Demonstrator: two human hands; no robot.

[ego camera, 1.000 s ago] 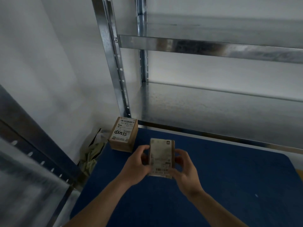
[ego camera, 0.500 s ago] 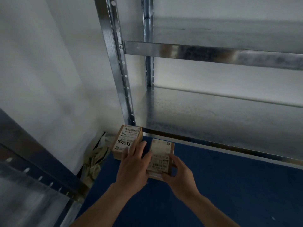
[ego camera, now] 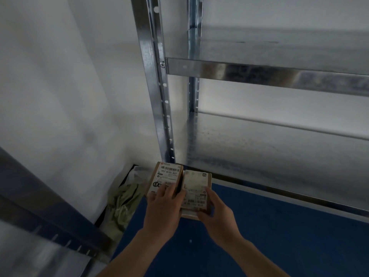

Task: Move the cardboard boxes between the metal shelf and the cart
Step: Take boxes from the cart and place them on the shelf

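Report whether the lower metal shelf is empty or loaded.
Empty where visible: the lower shelf shows only bare metal; its right end is cropped.

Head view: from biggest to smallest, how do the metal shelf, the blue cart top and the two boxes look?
1. Metal shelf, which runs past the frame.
2. Cart top.
3. Left box and right box: about alike and both partly covered, so I can't rank them.
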